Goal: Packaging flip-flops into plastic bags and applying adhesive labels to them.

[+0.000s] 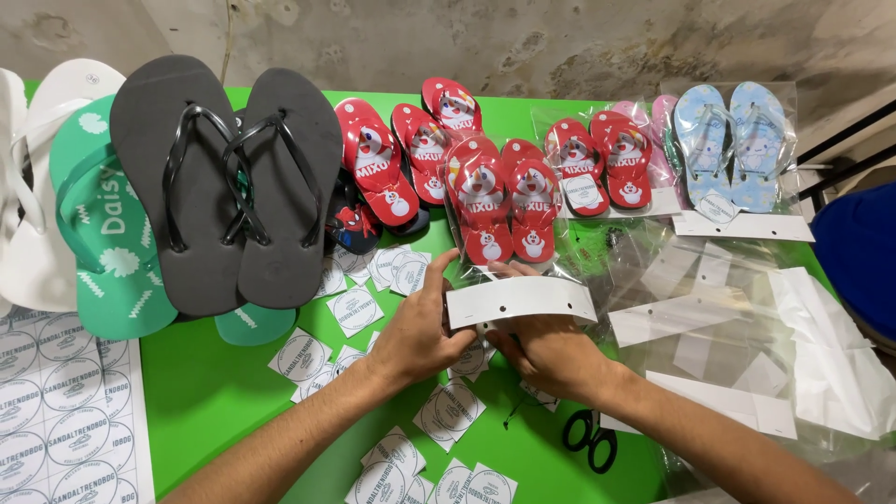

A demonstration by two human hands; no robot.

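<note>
My left hand (418, 329) and my right hand (551, 350) both grip the white header flap (519, 300) of a clear plastic bag. Inside that bag sits a pair of small red flip-flops (504, 201) with a cartoon snowman print, lying on the green table (215, 387). My left thumb points up along the bag's left edge. My right hand is under the flap, palm down. Square white round-print labels (448, 411) lie scattered beneath both hands.
A large black pair of flip-flops (229, 177) lies on green and white ones at the left. More red pairs (411, 154), a bagged red pair (597, 163) and a bagged blue pair (733, 140) line the back. Empty clear bags (747, 327) pile at right. Black scissors (590, 437) lie near my right forearm. A label sheet (61, 411) sits at bottom left.
</note>
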